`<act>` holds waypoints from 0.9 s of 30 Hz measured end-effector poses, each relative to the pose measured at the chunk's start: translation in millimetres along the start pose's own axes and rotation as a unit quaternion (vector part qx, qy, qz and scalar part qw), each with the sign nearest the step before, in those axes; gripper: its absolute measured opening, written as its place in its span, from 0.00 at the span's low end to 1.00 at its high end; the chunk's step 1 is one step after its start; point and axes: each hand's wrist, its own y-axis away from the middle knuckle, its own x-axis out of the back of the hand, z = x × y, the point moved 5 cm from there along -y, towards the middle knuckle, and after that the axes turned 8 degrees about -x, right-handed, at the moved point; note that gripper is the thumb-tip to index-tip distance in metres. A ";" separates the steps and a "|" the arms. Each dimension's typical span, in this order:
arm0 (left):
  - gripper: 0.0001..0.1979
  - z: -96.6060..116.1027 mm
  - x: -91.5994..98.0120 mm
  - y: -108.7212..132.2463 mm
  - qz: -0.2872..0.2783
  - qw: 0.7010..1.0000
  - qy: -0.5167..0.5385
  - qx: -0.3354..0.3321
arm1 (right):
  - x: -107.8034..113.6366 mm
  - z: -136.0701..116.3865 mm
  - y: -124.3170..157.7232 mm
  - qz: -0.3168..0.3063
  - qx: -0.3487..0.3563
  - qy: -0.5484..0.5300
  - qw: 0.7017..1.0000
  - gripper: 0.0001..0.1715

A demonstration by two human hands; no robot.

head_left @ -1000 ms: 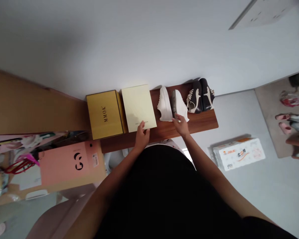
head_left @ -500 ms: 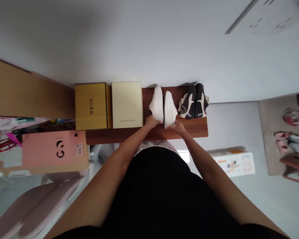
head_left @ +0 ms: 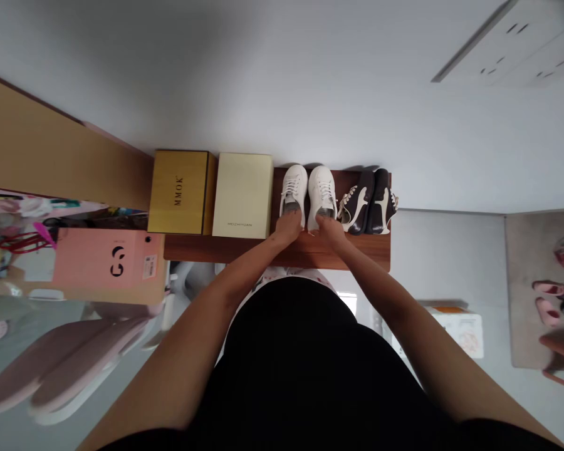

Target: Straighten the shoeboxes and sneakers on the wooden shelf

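Two white sneakers stand upright side by side on a dark wooden shelf, toes toward the wall. My left hand is closed on the heel of the left white sneaker. The heel of the right white sneaker is gripped by my right hand. Both hands' fingers wrap the heel ends, hiding them.
A pair of dark brown and white shoes sits right of the sneakers. Left of them stand a cream shoebox and a gold shoebox. A pink box lies lower left. A tissue pack and slippers are on the floor.
The white sneakers went from lying on their sides to standing upright with laces up. My left hand left the cream box and joined my right hand at the sneakers' heels.
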 end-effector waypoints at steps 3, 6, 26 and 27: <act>0.17 0.1 -10.4 -2.3 0.032 0.998 0.045 0.017 | 1.5 -6.9 -6.0 -0.007 0.003 0.020 1.000 0.16; 0.13 -4.7 -15.9 -4.4 0.069 0.992 0.096 0.036 | -1.1 -9.3 -10.5 -0.016 -0.008 0.027 0.999 0.17; 0.13 20.2 -18.3 -4.4 0.054 0.997 -0.027 -0.039 | 17.0 44.1 11.0 0.153 -0.016 -0.106 0.982 0.20; 0.13 30.8 -23.2 -5.7 0.038 0.997 -0.028 -0.067 | 23.2 69.5 19.6 0.197 -0.055 -0.128 0.970 0.22</act>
